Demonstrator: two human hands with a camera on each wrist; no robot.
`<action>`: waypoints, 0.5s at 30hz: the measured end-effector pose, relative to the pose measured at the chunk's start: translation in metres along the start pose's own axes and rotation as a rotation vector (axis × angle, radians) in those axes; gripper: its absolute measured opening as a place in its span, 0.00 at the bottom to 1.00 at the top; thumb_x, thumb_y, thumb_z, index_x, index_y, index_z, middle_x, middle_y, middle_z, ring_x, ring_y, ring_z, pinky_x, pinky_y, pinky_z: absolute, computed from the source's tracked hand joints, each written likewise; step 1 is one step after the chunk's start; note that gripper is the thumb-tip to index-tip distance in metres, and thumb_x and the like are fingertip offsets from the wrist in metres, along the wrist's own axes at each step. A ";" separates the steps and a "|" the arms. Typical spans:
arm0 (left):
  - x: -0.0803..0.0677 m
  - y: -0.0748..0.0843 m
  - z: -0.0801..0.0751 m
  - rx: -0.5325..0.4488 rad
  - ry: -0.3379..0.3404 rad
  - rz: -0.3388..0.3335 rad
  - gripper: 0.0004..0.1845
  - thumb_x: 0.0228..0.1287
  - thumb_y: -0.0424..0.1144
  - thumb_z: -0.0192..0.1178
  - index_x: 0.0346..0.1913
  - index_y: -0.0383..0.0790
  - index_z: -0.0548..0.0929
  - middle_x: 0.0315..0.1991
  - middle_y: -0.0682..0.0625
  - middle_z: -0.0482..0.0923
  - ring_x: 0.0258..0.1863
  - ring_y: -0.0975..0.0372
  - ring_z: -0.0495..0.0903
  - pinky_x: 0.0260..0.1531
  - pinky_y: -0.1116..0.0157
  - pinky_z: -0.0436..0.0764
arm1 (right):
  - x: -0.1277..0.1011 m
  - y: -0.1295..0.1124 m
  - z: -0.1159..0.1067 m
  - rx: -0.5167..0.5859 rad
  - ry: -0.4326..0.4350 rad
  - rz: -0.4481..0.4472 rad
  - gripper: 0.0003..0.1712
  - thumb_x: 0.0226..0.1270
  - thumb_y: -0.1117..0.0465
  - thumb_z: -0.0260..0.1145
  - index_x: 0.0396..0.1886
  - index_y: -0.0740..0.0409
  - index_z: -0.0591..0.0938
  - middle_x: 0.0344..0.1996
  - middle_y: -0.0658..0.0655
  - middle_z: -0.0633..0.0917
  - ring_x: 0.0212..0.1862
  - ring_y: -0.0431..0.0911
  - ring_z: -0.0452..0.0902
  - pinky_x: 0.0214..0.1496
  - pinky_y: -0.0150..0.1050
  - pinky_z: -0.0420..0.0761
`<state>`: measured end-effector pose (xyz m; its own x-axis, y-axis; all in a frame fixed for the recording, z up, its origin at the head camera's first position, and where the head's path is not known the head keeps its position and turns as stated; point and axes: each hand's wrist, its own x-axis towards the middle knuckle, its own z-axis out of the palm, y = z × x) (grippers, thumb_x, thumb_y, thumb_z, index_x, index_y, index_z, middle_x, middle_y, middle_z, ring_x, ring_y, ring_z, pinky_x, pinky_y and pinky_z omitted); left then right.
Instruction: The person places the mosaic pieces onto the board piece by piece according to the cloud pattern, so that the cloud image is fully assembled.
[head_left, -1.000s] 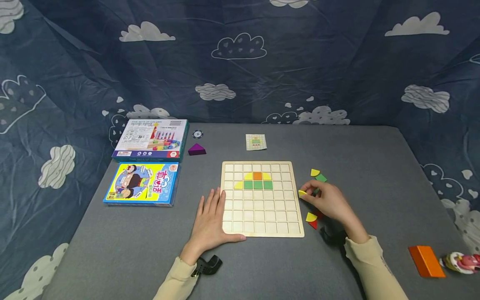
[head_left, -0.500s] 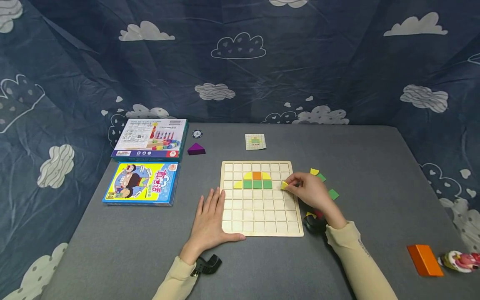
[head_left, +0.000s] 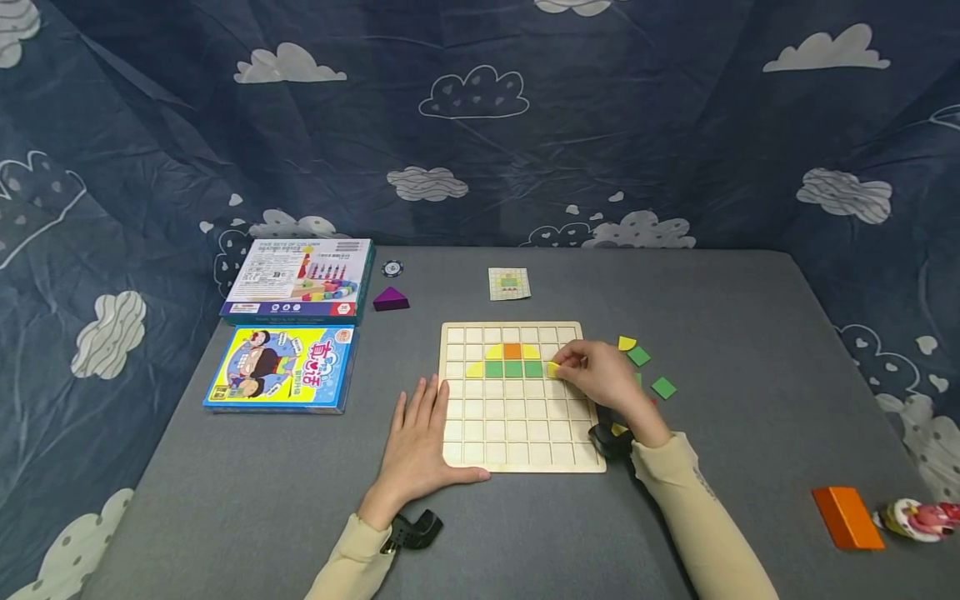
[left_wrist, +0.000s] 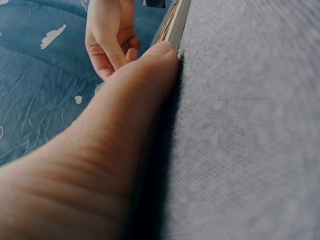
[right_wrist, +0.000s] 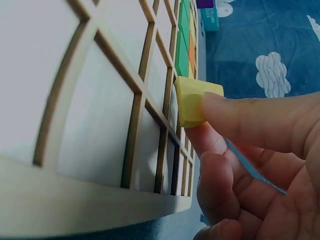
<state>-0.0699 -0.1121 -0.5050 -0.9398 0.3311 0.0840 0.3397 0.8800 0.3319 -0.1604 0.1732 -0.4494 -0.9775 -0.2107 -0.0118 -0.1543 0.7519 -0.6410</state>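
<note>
A wooden grid board (head_left: 517, 468) lies in the middle of the table. Near its top, an orange square tile (head_left: 512, 352) sits between two yellow rounded tiles, above a row of green square tiles (head_left: 513, 369) with a yellow tile (head_left: 476, 370) at the row's left end. My right hand (head_left: 603, 377) pinches a yellow quarter-round tile (right_wrist: 192, 100) between thumb and finger, over the cell right of the green row. My left hand (head_left: 422, 446) lies flat with straight fingers along the board's left edge, its thumb (left_wrist: 150, 65) at the near edge.
Loose green tiles (head_left: 663, 388) and a yellow one (head_left: 627, 342) lie right of the board. A pattern card (head_left: 509, 284) is behind it. Two boxes (head_left: 281, 369), a purple triangular block (head_left: 392, 299) and a round chip (head_left: 392, 268) stand left. An orange block (head_left: 847, 518) and figurine (head_left: 921, 521) sit front right.
My right hand has carried the yellow tile leftward from beside the board to the right end of the green row. My left hand has stayed in place.
</note>
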 end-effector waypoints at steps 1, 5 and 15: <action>0.000 0.000 0.000 0.000 -0.002 -0.001 0.72 0.34 0.82 0.56 0.75 0.36 0.44 0.75 0.41 0.43 0.73 0.52 0.36 0.68 0.52 0.33 | 0.000 0.000 0.000 -0.002 -0.001 0.000 0.02 0.57 0.64 0.71 0.30 0.57 0.85 0.22 0.49 0.80 0.24 0.43 0.70 0.27 0.38 0.67; 0.000 0.000 0.000 0.001 -0.004 -0.001 0.72 0.34 0.82 0.56 0.75 0.36 0.44 0.75 0.41 0.42 0.73 0.52 0.36 0.68 0.51 0.33 | 0.002 0.000 0.002 -0.013 -0.011 0.013 0.02 0.57 0.64 0.70 0.30 0.56 0.85 0.23 0.49 0.80 0.25 0.43 0.72 0.28 0.39 0.69; 0.000 0.000 -0.001 0.005 -0.002 0.002 0.72 0.34 0.82 0.56 0.75 0.36 0.44 0.74 0.41 0.43 0.73 0.52 0.36 0.68 0.51 0.34 | 0.007 -0.003 0.002 -0.046 -0.017 0.035 0.02 0.57 0.63 0.71 0.28 0.57 0.85 0.23 0.50 0.82 0.26 0.44 0.74 0.28 0.39 0.71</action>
<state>-0.0700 -0.1122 -0.5045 -0.9392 0.3332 0.0831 0.3415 0.8812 0.3269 -0.1665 0.1681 -0.4492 -0.9800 -0.1934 -0.0469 -0.1264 0.7869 -0.6039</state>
